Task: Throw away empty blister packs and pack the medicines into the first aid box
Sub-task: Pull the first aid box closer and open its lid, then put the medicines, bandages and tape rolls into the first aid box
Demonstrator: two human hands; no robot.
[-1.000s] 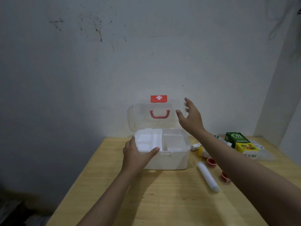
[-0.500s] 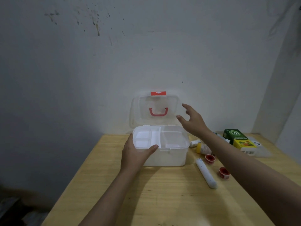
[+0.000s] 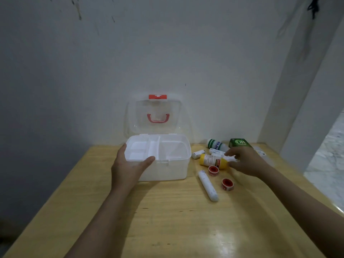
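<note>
Left hand (image 3: pixel 128 168) grips the box (image 3: pixel 167 170) near the counter's (image 3: pixel 176 220) far edge; right hand (image 3: pixel 247 161) curls at the bottle (image 3: pixel 212 161), grip unclear.

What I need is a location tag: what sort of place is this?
Probably a home room corner: a wooden table against bare, stained white walls, holding a first aid box and loose medicine bottles.

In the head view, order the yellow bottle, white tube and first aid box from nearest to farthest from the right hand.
1. The yellow bottle, at the fingertips of the right hand.
2. The white tube, to its front left.
3. The first aid box, farthest left, in the left hand.
</note>
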